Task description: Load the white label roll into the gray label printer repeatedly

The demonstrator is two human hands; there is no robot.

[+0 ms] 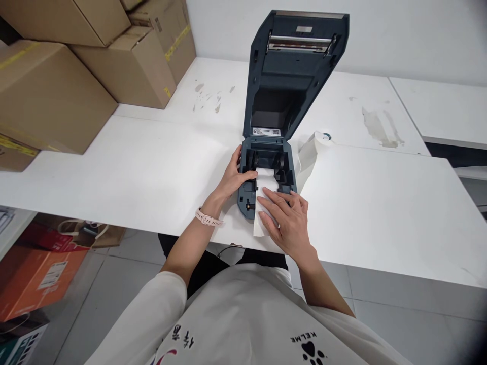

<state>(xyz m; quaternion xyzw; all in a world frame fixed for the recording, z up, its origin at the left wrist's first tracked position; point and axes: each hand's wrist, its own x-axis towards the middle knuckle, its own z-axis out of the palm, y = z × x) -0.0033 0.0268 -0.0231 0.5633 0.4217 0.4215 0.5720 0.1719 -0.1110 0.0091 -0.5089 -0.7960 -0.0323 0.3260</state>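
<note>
A dark grey label printer [247,195] sits on the white table with its lid [283,76] raised. A white paper strip [266,177] runs from inside the printer over its front edge. My left hand [232,175] grips the printer's left side, fingers along the outside and the thumb reaching in to the strip's edge. Spread fingers of my right hand [287,215] lie on the strip near the printer's front right. Behind the printer's right side is a roll of white paper [321,139] with a loose length trailing down.
Cardboard boxes [49,91] are stacked at the table's [171,162] back left. An orange box [45,279] and a paper bag [108,235] are below on the left. A white wall [411,40] stands behind the table.
</note>
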